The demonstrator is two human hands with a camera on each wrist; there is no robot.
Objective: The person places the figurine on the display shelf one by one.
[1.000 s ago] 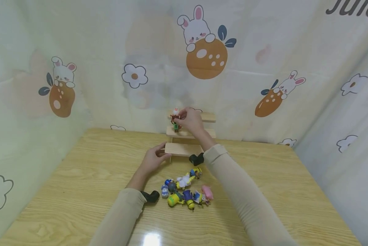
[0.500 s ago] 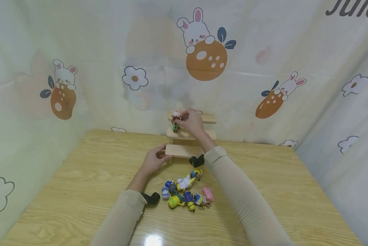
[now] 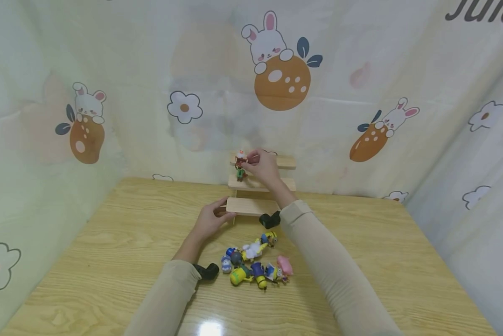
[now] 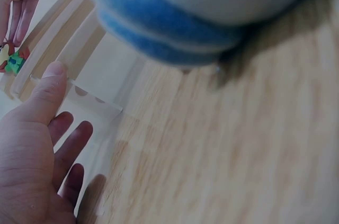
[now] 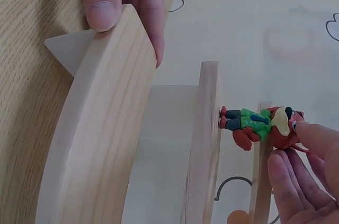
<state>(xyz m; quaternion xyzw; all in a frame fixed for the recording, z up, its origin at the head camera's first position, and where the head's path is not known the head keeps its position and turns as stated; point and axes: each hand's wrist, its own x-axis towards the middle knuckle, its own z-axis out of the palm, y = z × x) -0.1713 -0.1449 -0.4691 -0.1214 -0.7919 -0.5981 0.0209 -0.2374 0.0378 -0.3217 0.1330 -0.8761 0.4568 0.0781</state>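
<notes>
A three-tier wooden step shelf (image 3: 251, 206) with clear side panels stands at the back of the table. My right hand (image 3: 263, 168) pinches a red fox figurine (image 5: 259, 123) by its head, thumb on one side and fingers on the other. The fox wears a green jacket and dark trousers; it is upright, its feet right at the middle tier (image 5: 204, 144). My left hand (image 3: 209, 219) grips the left end of the lowest tier, thumb on the front edge and fingers behind. A white-headed figurine (image 3: 241, 153) shows on the top tier, behind the fox.
Several toy figurines lie in a loose group in front of the shelf, among them a yellow one (image 3: 238, 276), a white one (image 3: 252, 249) and a pink one (image 3: 284, 265). A blurred blue and grey thing (image 4: 175, 17) looms close in the left wrist view. A patterned curtain (image 3: 218, 126) hangs behind.
The fox stays at the left of the middle tier, with my right fingers shifting slightly at its head. My left hand keeps its place on the lowest tier.
</notes>
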